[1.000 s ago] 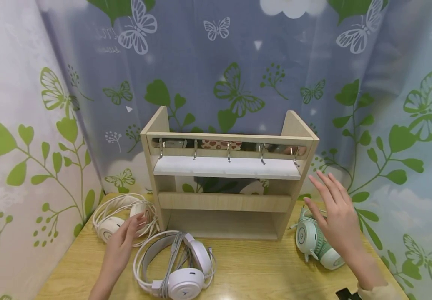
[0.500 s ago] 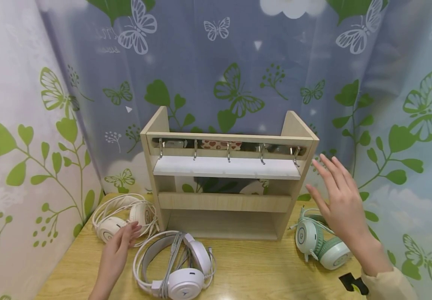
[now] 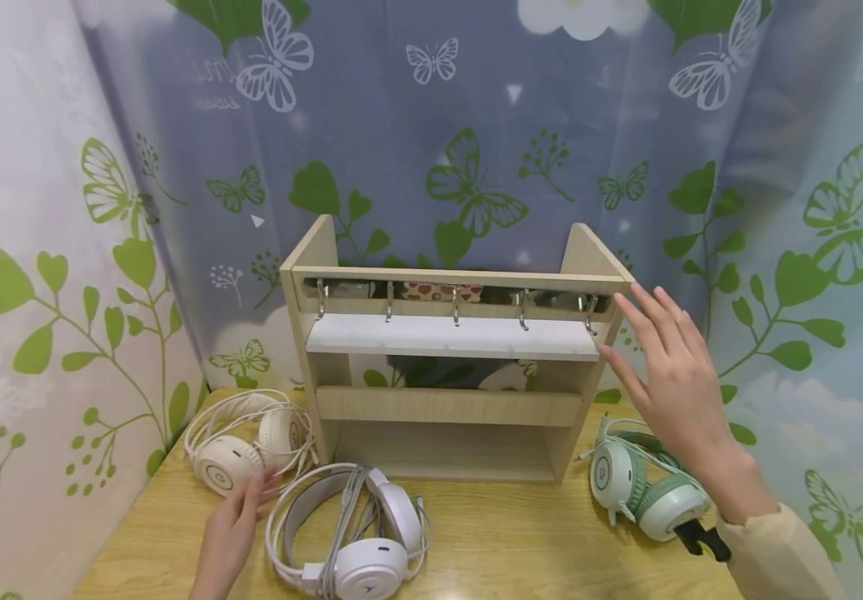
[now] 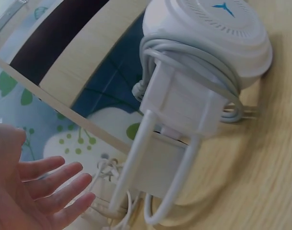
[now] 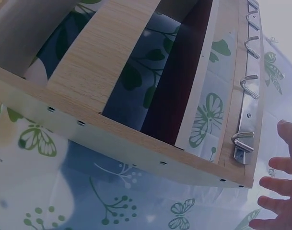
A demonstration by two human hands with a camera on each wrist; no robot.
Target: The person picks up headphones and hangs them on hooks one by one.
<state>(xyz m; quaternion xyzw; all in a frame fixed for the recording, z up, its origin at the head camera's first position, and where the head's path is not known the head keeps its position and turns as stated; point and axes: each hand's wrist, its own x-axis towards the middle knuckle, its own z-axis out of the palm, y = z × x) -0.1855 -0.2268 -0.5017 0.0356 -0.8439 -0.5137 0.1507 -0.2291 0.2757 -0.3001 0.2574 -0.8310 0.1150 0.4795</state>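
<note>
My right hand (image 3: 675,383) is raised at the right side of a light wooden shelf rack (image 3: 450,405), fingers extended, fingertips overlapping its upper right edge in the head view. A metal strip with several hooks (image 5: 250,86) runs along the rack's top board. Nothing is in that hand. Low on the left, my left hand (image 3: 231,529) holds nothing, its fingers loosely spread between cream headphones (image 3: 225,462) and white headphones (image 3: 371,571). Grey cable is wound around the white pair, seen close up in the left wrist view.
Mint-green and white headphones (image 3: 613,475) lie on the wooden table (image 3: 491,542) right of the rack, below my right forearm. A white shelf board (image 3: 450,335) sits behind the hooks. Patterned curtains (image 3: 371,108) enclose the table at the back and both sides.
My right hand has moved up and left to the rack's upper right edge. My left hand has sunk a little toward the table. The headphones and rack stay put.
</note>
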